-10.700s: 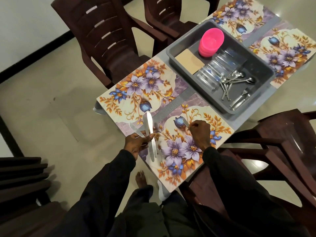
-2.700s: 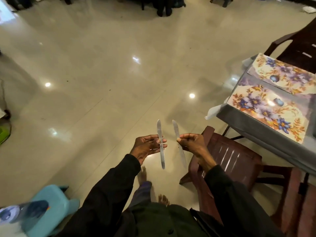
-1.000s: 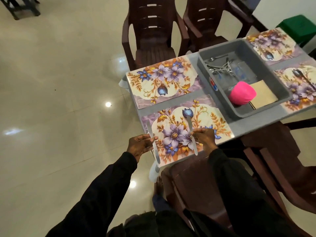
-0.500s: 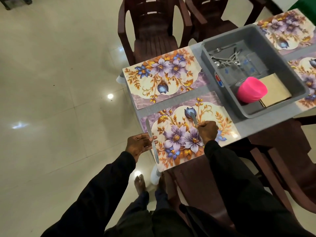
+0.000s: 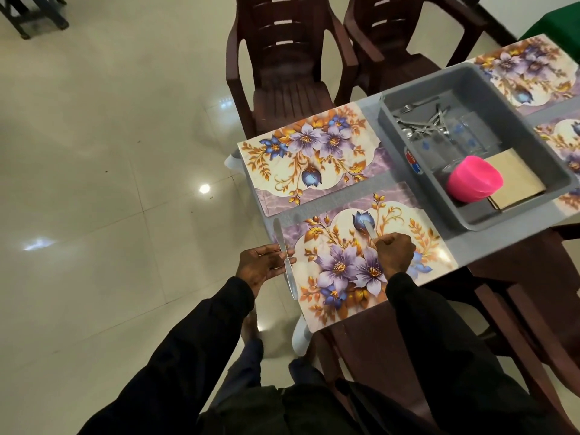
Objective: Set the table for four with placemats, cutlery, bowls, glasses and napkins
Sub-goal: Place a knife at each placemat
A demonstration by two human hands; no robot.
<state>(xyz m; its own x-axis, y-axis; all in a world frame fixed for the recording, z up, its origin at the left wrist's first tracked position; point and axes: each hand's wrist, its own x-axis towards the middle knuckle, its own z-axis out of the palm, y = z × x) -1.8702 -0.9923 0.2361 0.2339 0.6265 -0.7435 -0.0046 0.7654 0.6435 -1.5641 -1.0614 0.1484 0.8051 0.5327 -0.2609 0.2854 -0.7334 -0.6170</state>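
My left hand [image 5: 262, 265] grips a steel table knife [image 5: 284, 255] at the left edge of the near floral placemat [image 5: 342, 296], blade pointing away from me. My right hand [image 5: 394, 255] is closed on a second knife [image 5: 367, 227] whose blade lies over the middle of the same placemat. A second floral placemat [image 5: 314, 155] lies bare beyond it. A grey bin [image 5: 508, 221] on the table holds pink bowls [image 5: 474, 178], clear glasses [image 5: 464, 133], loose cutlery [image 5: 420, 124] and brown napkins [image 5: 518, 180].
Two dark brown plastic chairs [image 5: 282, 58] stand at the far side, and another chair [image 5: 502, 315] sits tucked under the near edge by my right arm. Further floral placemats [image 5: 530, 73] lie past the bin. Shiny tiled floor [image 5: 94, 183] spreads to the left.
I have walked round from the other end of the table with a knife in each hand. In the last second my right hand lowered its knife onto the near placemat.
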